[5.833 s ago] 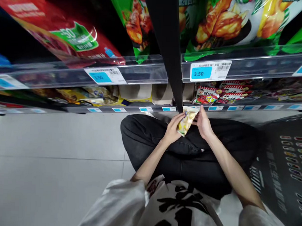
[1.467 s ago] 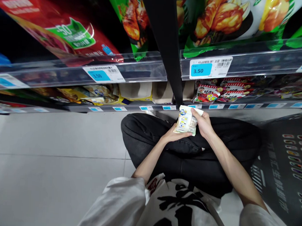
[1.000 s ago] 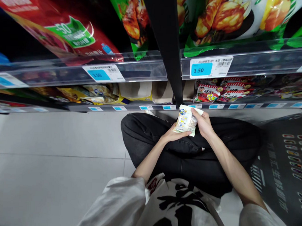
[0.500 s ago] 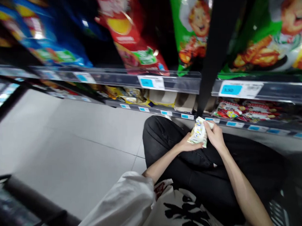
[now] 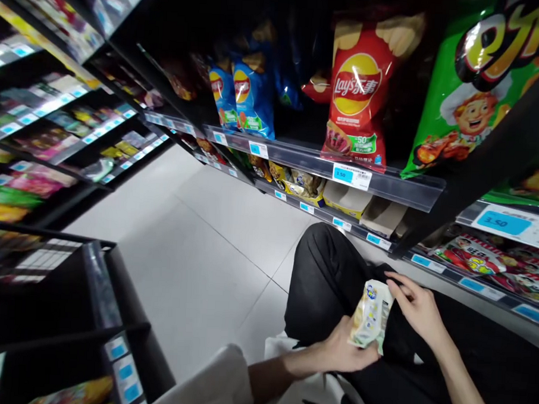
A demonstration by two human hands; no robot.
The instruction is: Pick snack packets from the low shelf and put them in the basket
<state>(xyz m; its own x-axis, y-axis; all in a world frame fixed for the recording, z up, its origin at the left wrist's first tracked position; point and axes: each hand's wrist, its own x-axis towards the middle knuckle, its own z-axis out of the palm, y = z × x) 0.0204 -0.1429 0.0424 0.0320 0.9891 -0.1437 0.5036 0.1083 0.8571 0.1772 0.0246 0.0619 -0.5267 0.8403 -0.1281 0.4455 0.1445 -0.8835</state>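
Note:
A small white and pale-green snack packet [image 5: 372, 314] is tilted over my lap. My left hand [image 5: 350, 350] grips its lower end from below, fingers wrapped round it. Beside the packet's upper right corner is my right hand [image 5: 414, 303], with its fingers stretched out and apart. The right thumb is close to the packet's edge; whether it touches I cannot make out. My crossed legs in black trousers [image 5: 319, 281] lie beneath both hands.
The shelf ahead carries a red chip bag [image 5: 358, 98], blue chip bags [image 5: 251, 97] and a green snack bag [image 5: 470, 109]. Small red and white packets [image 5: 475, 255] and an open carton [image 5: 348, 196] fill the low shelf. Another rack [image 5: 109, 284] stands at the left, beside the tiled floor [image 5: 195, 264].
The view has swung left, bringing in more shelves. My right hand has let go of the packet and moved slightly off it; the left still holds it.

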